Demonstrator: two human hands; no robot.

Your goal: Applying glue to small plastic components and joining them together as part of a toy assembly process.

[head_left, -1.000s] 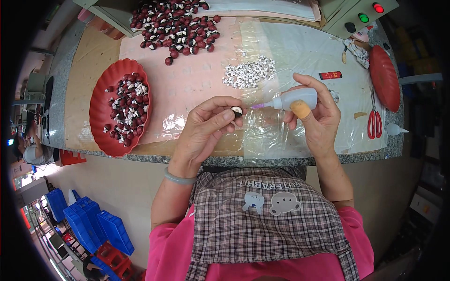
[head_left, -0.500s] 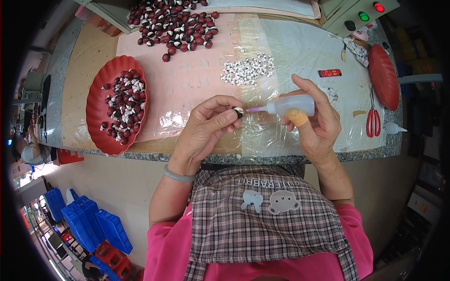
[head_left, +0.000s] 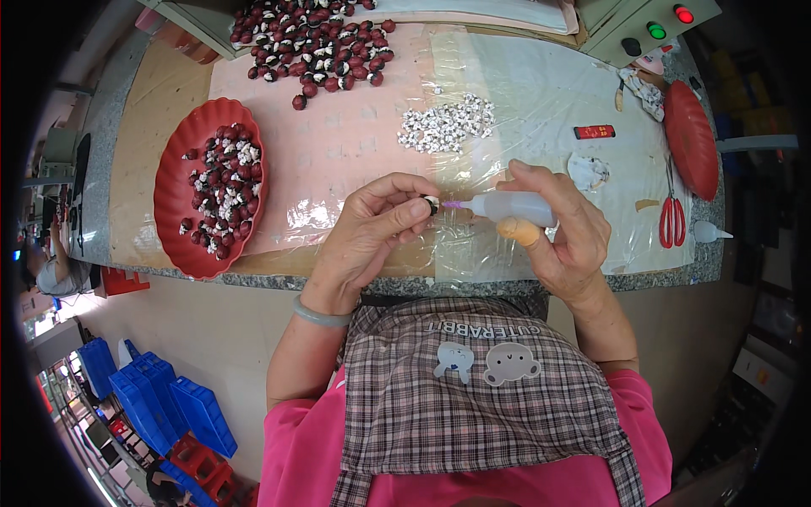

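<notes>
Between the thumb and fingers of my left hand (head_left: pixel 382 221) is a small round black-and-white piece (head_left: pixel 432 204). My right hand (head_left: pixel 568 230) grips a translucent squeeze bottle (head_left: pixel 522 206), its thumb wearing a tan finger cover. The bottle lies on its side in the air, and its purple nozzle tip (head_left: pixel 454 204) points left, close to the piece; whether they touch I cannot tell. Beyond both hands, small white pieces (head_left: pixel 448 123) lie in a loose pile. At the far left, many dark red, black and white balls (head_left: pixel 325 51) are heaped on the table.
A red scalloped tray (head_left: pixel 171 169) on the left holds red balls and white pieces. To the right lie red-handled scissors (head_left: pixel 672 223), a red lighter-like object (head_left: pixel 595 132), a crumpled white wad (head_left: pixel 587 171), a small white bottle (head_left: pixel 711 232) and another red tray (head_left: pixel 693 139).
My right hand has shifted slightly left and down with the squeeze bottle, and its fingers curl more over it. The crumpled white wad shows more fully. My left hand has hardly moved.
</notes>
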